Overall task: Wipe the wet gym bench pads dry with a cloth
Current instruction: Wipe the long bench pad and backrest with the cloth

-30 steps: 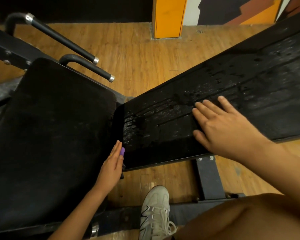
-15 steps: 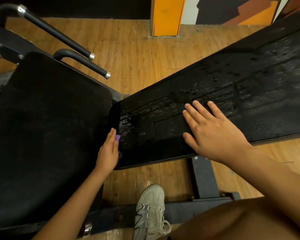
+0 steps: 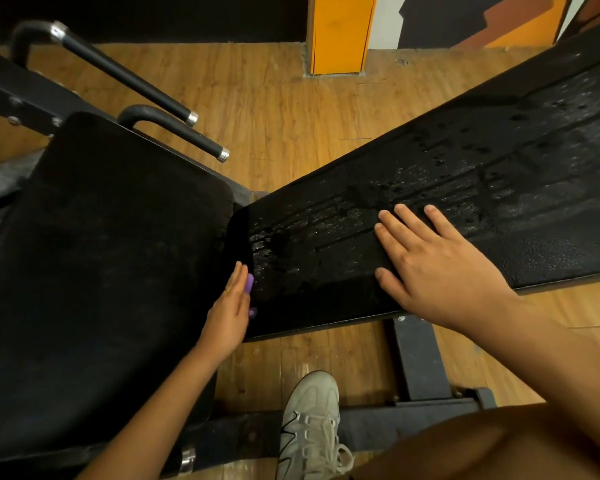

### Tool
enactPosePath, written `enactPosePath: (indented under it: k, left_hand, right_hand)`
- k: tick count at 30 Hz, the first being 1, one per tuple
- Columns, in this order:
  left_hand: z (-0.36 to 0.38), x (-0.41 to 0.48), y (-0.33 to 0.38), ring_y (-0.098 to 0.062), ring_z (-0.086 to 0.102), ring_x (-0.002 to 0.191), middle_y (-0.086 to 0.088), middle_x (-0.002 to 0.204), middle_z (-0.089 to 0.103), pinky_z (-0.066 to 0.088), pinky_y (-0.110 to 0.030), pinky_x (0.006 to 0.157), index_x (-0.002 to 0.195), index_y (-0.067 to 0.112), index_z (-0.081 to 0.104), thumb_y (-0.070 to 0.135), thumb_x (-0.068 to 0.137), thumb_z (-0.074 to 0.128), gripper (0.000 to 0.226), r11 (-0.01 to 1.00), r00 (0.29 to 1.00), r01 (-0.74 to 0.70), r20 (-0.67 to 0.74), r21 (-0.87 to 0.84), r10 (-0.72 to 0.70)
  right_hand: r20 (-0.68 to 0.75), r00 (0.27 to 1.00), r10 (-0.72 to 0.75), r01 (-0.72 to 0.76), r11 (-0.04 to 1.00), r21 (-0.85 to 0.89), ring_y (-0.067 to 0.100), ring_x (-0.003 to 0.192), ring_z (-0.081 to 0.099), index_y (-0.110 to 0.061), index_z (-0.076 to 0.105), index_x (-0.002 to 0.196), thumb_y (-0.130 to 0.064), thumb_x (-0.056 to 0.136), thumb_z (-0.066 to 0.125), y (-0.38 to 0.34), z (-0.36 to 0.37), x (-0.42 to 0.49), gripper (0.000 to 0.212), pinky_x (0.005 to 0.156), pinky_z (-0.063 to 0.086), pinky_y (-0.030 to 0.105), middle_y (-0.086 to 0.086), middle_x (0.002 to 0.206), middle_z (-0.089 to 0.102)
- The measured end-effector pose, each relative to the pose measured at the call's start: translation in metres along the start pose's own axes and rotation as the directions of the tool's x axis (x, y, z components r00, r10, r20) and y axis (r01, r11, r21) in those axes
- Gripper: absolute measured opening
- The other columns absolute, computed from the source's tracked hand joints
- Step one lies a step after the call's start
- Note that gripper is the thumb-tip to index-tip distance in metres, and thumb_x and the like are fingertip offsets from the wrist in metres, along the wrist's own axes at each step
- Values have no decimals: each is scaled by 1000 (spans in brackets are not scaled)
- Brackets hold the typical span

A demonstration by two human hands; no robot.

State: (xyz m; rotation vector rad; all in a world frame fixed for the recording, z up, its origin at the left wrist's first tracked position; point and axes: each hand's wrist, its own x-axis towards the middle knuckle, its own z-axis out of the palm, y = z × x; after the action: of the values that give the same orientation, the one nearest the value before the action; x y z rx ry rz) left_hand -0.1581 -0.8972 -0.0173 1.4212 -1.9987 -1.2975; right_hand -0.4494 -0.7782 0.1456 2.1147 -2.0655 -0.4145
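**Two Flat Hands on a Wet Bench Pad**

The long back pad (image 3: 499, 188) is stretching from the middle of the view up toward the right corner, and it is serving here as the landmark for everything else. Water drops and streaks (image 3: 361, 216) are glistening across its black surface, thickest along its middle and toward its left end.

The right hand (image 3: 437, 268) is lying palm down on the near half of this pad, fingers straight and slightly fanned, thumb out beside the pad's near edge; it is gripping nothing that can be seen (whether a dark cloth is lying under the palm cannot be told against the black pad).

The left hand (image 3: 227, 318) is showing edge-on at the pad's left end, fingers straight and held together, pointing up along the seam where the seat pad (image 3: 101, 271) is meeting the long pad. Its purple nails (image 3: 248, 283) are sitting right against the long pad's end, and it is holding nothing.

Beyond the pad's left end, two black handles with metal caps (image 3: 174, 133) are jutting out over the wooden floor (image 3: 274, 116). Below the pad's near edge, a black frame post (image 3: 416, 358) is dropping to a floor bar, and a pale laced shoe (image 3: 312, 420) is standing just beside it. Past the pad's far edge, an orange pillar (image 3: 340, 32) is rising from the floor.
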Motion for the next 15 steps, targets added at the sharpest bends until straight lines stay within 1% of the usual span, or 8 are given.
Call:
enactPosePath:
  k: [1, 2, 4, 6, 7, 9, 12, 15]
  left_hand:
    - [2, -14, -4, -1, 45, 136, 22, 161, 19, 52, -15, 88, 157, 38, 16, 15, 108, 40, 59, 999, 1000, 10, -7, -31, -10]
    - [5, -25, -8, 0, 47, 134, 21, 162, 22, 53, -16, 85, 153, 45, 15, 16, 107, 41, 60, 999, 1000, 3, -14, -51, -4]
    - [7, -30, -14, 3, 35, 143, 21, 164, 19, 53, -24, 97, 152, 47, 15, 18, 108, 40, 59, 999, 999, -39, -25, -30, 38]
    - [8, -14, -15, 3, 15, 150, 23, 163, 13, 36, -34, 118, 158, 34, 17, 19, 108, 38, 56, 997, 997, -69, -40, 40, 70]
    - [9, -1, -14, 3, 9, 150, 21, 163, 12, 26, -33, 123, 159, 28, 18, 18, 109, 37, 55, 994, 995, -80, -49, 73, 83]
    - [7, 31, -6, 0, 8, 151, 14, 165, 14, 16, -27, 123, 160, 19, 19, 16, 109, 37, 54, 989, 993, -92, -67, 118, 100]
    - [1, 86, 9, -9, 12, 153, 3, 167, 20, 15, -23, 119, 160, 13, 23, 17, 109, 36, 52, 987, 992, -64, -94, 148, 78]
    - [-10, 142, 24, -15, 16, 154, 0, 166, 23, 18, -34, 123, 159, 15, 25, 19, 110, 36, 51, 993, 995, 12, -103, 114, 0]
  right_hand:
    - [-4, 1000, -3, 3, 1000, 2, 34, 148, 34, -2, 47, 148, -50, 99, 28, 0, 0, 0, 72, 121, 25, 56, 18, 156, 42]
    - [-8, 1000, -3, 3, 1000, 3, 34, 148, 35, -1, 47, 147, -50, 98, 28, 0, 0, 0, 72, 121, 26, 56, 18, 156, 42]
    - [-10, 1000, -3, 3, 1000, 2, 34, 147, 36, -1, 48, 147, -50, 98, 29, 1, 1, 1, 72, 120, 26, 57, 18, 155, 43]
    - [-3, 1000, -5, 5, 1000, 0, 34, 148, 35, -1, 48, 147, -50, 98, 29, 0, 1, 1, 72, 120, 26, 57, 19, 156, 42]
    - [-1, 1000, -5, 5, 1000, -1, 34, 148, 35, -1, 48, 147, -50, 98, 29, 0, 1, 1, 72, 120, 26, 57, 18, 156, 42]
    - [-1, 1000, -3, 3, 1000, -5, 34, 148, 34, -1, 48, 147, -50, 98, 28, 1, 0, 1, 72, 120, 25, 57, 18, 156, 42]
    - [3, 1000, 5, -5, 1000, -11, 35, 148, 34, -1, 48, 147, -50, 98, 29, 1, 0, 1, 72, 120, 26, 57, 19, 156, 42]
    - [1, 1000, -6, 6, 1000, -16, 35, 148, 33, -2, 47, 148, -51, 99, 29, 0, 1, 2, 72, 121, 25, 57, 19, 156, 41]
